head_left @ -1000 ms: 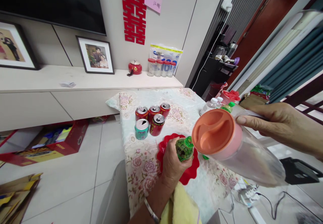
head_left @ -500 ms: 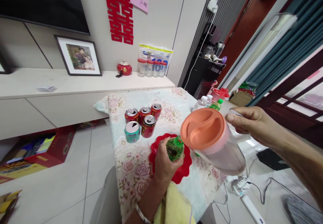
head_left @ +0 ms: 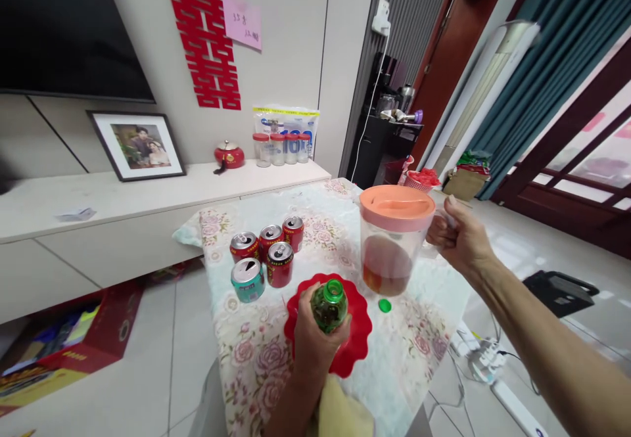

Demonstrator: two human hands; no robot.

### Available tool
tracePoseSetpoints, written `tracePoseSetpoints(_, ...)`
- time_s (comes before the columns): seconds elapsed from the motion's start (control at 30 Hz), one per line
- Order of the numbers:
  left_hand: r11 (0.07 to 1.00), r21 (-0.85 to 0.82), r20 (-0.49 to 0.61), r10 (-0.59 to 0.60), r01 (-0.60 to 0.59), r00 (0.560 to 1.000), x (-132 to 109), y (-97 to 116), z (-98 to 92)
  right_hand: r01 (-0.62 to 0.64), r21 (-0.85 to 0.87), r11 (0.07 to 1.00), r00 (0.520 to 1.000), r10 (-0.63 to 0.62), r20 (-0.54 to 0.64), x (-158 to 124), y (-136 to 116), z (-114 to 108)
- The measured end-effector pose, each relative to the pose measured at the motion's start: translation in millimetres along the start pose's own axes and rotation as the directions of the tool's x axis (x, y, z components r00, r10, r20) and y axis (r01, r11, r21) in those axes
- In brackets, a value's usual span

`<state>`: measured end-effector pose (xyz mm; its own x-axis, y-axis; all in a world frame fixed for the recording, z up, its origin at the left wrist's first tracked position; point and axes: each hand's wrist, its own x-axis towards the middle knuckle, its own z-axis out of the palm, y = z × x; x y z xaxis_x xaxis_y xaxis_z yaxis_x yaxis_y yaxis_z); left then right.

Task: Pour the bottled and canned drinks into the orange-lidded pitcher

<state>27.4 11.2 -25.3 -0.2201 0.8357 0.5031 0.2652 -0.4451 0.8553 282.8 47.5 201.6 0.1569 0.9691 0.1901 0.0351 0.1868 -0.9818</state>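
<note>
My left hand (head_left: pixel 311 342) is wrapped round a green plastic bottle (head_left: pixel 328 305) with its cap off, held upright over a red scalloped plate (head_left: pixel 357 335). My right hand (head_left: pixel 457 240) grips the handle of a clear jug (head_left: pixel 392 243) with an orange lid, held upright just above the flowered tablecloth (head_left: pixel 256 358). Brown liquid fills the jug's lower part. A green bottle cap (head_left: pixel 384 305) lies on the cloth below the jug.
Several opened drink cans (head_left: pixel 266 259), red ones and a teal one, stand on the table's far left. Behind is a low white shelf (head_left: pixel 148 190) with a framed photo, red pot and jars. Cables and a power strip (head_left: pixel 497 384) lie on the floor at right.
The jug has swung from tilted over the bottle to upright and moved right and away. The left hand still holds the bottle over the plate. The view shifted right.
</note>
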Motion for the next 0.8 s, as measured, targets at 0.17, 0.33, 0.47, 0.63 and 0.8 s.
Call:
tracePoseSetpoints(0.17, 0.999, 0.029, 0.061, 0.031, -0.033, 0.998, 1.5, -0.5, -5.7, 0.022, 0.19, 0.982, 0.993, 0.0, -0.114, 10.7, 39.7, -2.6)
tracePoseSetpoints(0.33, 0.999, 0.045, 0.046, -0.014, 0.012, 0.999, -1.0, -2.5, -7.2, 0.044, 0.341, 0.939, 0.985, 0.016, -0.169, 26.5, 78.9, -0.5)
tracePoseSetpoints(0.47, 0.992, 0.124, 0.003, -0.022, 0.022, 1.0, -0.5, 1.2, -6.0, 0.053, 0.398, 0.916, 0.978, 0.033, -0.207, 41.1, 105.8, 8.2)
tracePoseSetpoints(0.63, 0.991, 0.132, -0.028, 0.005, -0.002, 1.0, 1.4, 5.8, -5.9, 0.05, 0.407, 0.912, 0.961, 0.066, -0.268, 58.7, 136.9, 26.6)
tracePoseSetpoints(0.8, 0.992, 0.067, -0.012, -0.106, 0.107, 0.994, 1.1, 8.7, -9.7, 0.018, 0.393, 0.919, 0.946, 0.112, -0.304, 67.4, 165.4, 46.7)
